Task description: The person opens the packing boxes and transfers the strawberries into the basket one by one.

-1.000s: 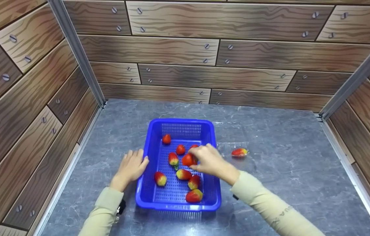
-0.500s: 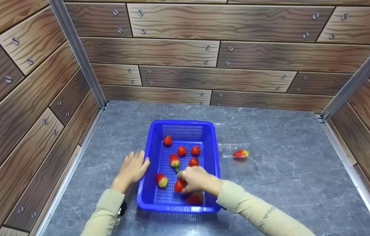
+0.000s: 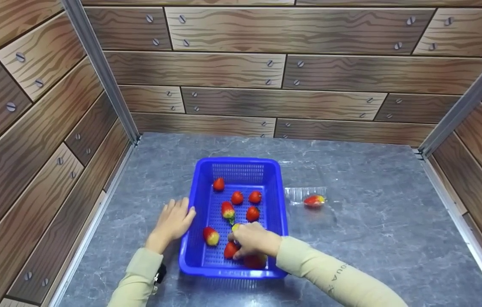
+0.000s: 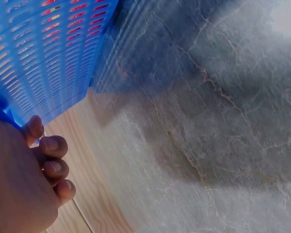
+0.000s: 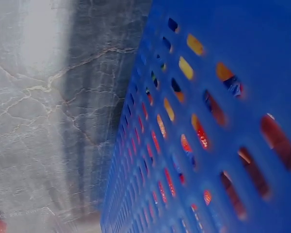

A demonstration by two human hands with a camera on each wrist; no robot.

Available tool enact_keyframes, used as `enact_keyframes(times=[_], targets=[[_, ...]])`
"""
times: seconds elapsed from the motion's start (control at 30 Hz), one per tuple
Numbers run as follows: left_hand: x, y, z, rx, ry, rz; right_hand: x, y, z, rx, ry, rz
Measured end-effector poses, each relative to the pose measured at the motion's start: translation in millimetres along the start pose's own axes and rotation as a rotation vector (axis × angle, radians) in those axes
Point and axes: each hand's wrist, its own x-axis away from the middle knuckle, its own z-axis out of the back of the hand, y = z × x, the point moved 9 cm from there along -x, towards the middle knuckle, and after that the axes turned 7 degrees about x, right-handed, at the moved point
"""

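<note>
A blue plastic basket point(image 3: 232, 273) with perforated walls holds several red strawberries, some with yellow tops. My left hand point(image 3: 170, 219) holds its left rim, the thumb at the edge and the fingers bent on the outer side in the left wrist view. Inside the basket, near its front right, my right hand point(image 3: 253, 239) pinches a red strawberry point(image 3: 230, 250) low over the floor. One strawberry point(image 3: 254, 261) is partly hidden under that hand, and a yellow-topped one point(image 3: 236, 227) peeks out behind it. The right wrist view shows mostly the basket wall point(image 5: 150, 145), the hand hidden behind it.
Right of the basket, a clear plastic tray point(image 3: 300, 194) lies on the grey marbled table point(image 3: 373, 204). A red and yellow strawberry point(image 3: 314, 201) lies at its front edge. Wood-patterned walls point(image 3: 232, 68) enclose the table at the back and sides.
My right hand has moved toward the basket's front, leaving one strawberry behind and taking hold of another, which has shifted slightly nearer the front. The left hand has stayed at the rim.
</note>
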Motion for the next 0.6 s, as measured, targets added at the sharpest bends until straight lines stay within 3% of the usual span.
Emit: enact_keyframes(times=[0.13,0.4,0.6], targets=[[-0.6,1.0,1.4,-0.003,0.016,-0.013,-1,0,1,0.033,0.012,0.007],[-0.7,-3.1,-0.8,-0.011,-0.03,0.037,-1,-3,6,0.054,0.054,0.048],[-0.8,-2.5,-0.2,-0.013,-0.028,0.029,5,5,27,-0.001,0.112,0.084]])
